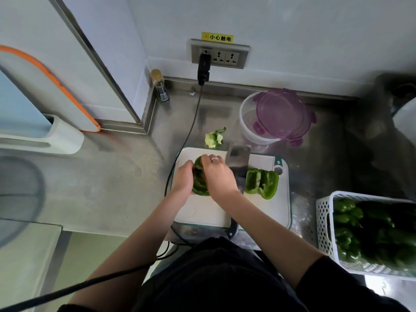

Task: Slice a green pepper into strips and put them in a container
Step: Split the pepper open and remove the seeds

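Head view: both hands, left hand (182, 179) and right hand (216, 174), curl around one pepper half (199, 184) on the cutting board (202, 212), probably clearing the inside. Cleaver (238, 161) lies parked between the halves; other half (261, 183) waits, container (252, 122) open behind.

Steel counter (117, 176), pale wall (292, 30), triple socket (219, 55), warning sticker (217, 37)

Left grip (183, 177), right grip (217, 174) both curled.
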The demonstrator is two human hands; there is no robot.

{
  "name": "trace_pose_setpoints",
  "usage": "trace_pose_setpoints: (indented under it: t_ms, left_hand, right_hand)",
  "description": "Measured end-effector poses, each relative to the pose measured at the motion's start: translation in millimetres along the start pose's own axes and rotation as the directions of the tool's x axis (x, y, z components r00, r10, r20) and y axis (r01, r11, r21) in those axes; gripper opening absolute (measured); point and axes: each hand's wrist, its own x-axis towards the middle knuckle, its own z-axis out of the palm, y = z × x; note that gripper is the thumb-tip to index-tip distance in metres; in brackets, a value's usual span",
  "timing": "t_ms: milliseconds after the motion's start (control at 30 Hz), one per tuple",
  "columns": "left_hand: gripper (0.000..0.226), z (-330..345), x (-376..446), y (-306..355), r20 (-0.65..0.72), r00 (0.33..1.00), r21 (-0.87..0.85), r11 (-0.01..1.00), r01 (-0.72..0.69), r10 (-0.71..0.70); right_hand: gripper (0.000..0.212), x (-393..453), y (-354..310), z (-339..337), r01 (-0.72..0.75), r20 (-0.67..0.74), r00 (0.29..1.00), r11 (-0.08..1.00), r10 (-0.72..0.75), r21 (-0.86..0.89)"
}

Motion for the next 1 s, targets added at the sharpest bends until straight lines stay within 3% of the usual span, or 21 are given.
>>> trace_pose_setpoints:
  t_ms: [133,200,300,367,433,533,600,667,733,800,867,1000]
  left_hand:
    - [0.029,3,-2,-2,0.001,0.998,0.045,0.997,-0.064,0.064]
    - [0.034,2,0,-4,0.033,0.995,0.098,0.991,-0.094,0.091]
    - [0.044,-1,4,-6,0.055,0.990,0.217,0.966,-0.140,0.131]
    - [0.041,-2,7,-6,0.040,0.997,0.164,0.984,-0.074,0.068]
    - [0.038,-6,10,-2,0.027,0.999,0.043,0.998,0.045,-0.046]
    - [0.047,-15,15,1,0.016,0.991,-0.013,0.991,0.135,-0.135]
    - [0.053,-20,18,1,0.016,0.987,-0.030,0.987,0.161,-0.160]
    - [0.050,-21,19,0,0.065,0.979,-0.113,0.973,0.199,-0.193]
    - [0.046,-20,22,-2,0.122,0.969,-0.218,0.947,0.237,-0.214]
    - [0.043,-19,22,-4,0.186,0.963,-0.324,0.913,0.246,-0.194]
    - [0.039,-18,24,-7,0.232,0.961,-0.373,0.898,0.233,-0.153]
    - [0.030,-15,23,-8,0.282,0.958,-0.430,0.884,0.183,-0.062]
  right_hand:
    - [0.050,-3,3,0,0.071,0.014,0.997,0.997,-0.071,-0.010]
    - [0.035,-4,8,2,0.110,-0.018,0.994,0.993,-0.110,0.044]
    - [0.017,-1,15,2,0.041,-0.028,0.999,0.981,-0.037,0.189]
    - [0.015,1,17,1,-0.043,-0.023,0.998,0.929,0.055,0.368]
    - [0.007,2,18,-3,-0.174,-0.012,0.972,0.747,0.237,0.642]
    - [0.006,9,28,-12,-0.293,0.121,0.865,0.295,0.488,0.910]
    - [0.004,26,41,-17,-0.305,0.137,0.805,0.204,0.577,0.930]
    - [0.009,46,51,-24,-0.323,0.105,0.815,0.296,0.570,0.899]
    - [0.017,55,51,-30,-0.340,0.072,0.889,0.548,0.452,0.765]
    - [0.021,46,43,-34,-0.226,-0.027,0.950,0.745,0.311,0.628]
    - [0.023,23,28,-32,-0.064,-0.111,0.982,0.822,0.153,0.566]
    - [0.022,-5,4,-6,-0.027,0.081,0.997,0.929,-0.003,0.368]
